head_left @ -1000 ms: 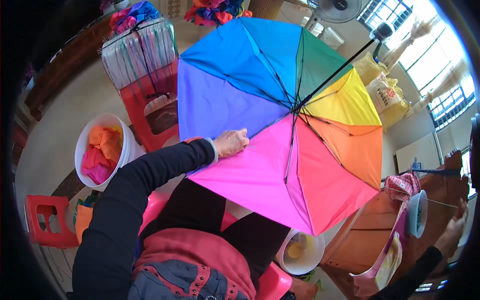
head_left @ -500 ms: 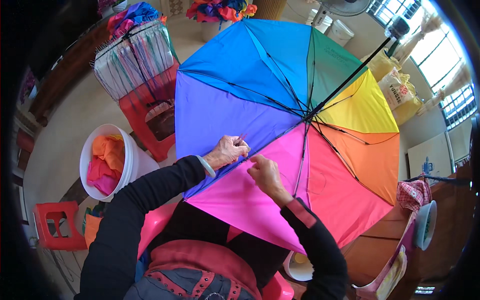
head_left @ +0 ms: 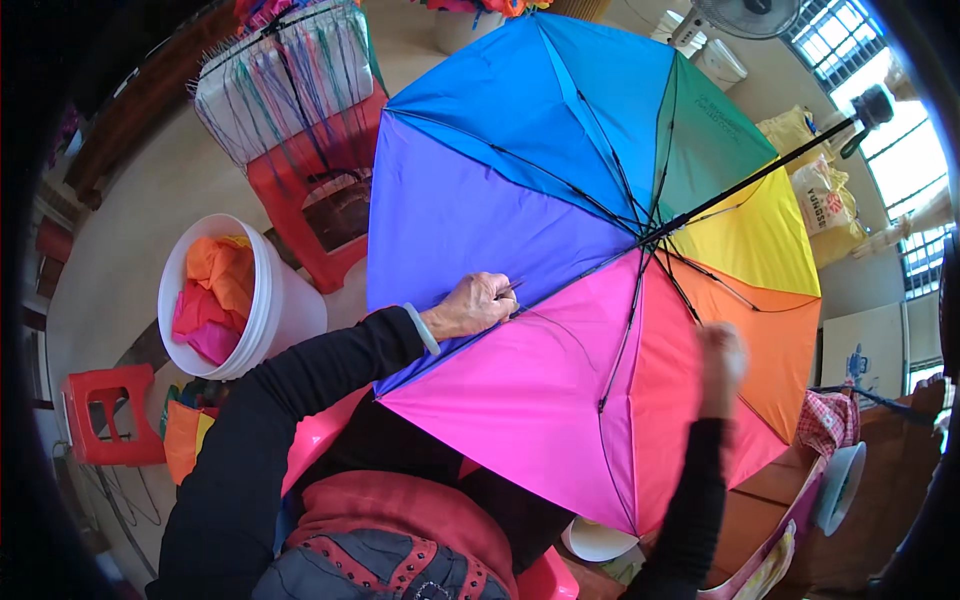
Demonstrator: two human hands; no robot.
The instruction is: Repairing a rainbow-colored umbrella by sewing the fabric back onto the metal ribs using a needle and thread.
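Note:
A rainbow umbrella point(head_left: 570, 405) lies open, its inside toward me, with the black shaft point(head_left: 775, 173) slanting to the upper right. My left hand point(head_left: 478, 303) is closed in a pinch on it, at the rib and seam between the purple and pink panels. Something thin sticks out past those fingertips; its kind is too small to tell. A thin dark thread point(head_left: 570, 332) curves from there over the pink panel. Over the red and orange panels, my right hand point(head_left: 722, 355) is raised and smeared by motion. Whatever its fingers hold is hidden by the blur.
A white bucket point(head_left: 300, 315) of coloured cloth stands at left. Behind it, a red stool point(head_left: 275, 205) carries a white block point(head_left: 285, 85) hung with many threads. Another red stool point(head_left: 115, 415) is at lower left. A fan point(head_left: 745, 12) and yellow sacks point(head_left: 835, 235) stand beyond the umbrella.
My right hand has swept right, away from my left hand, to the red and orange panels. My left hand keeps its pinch at the seam. The view has shifted slightly.

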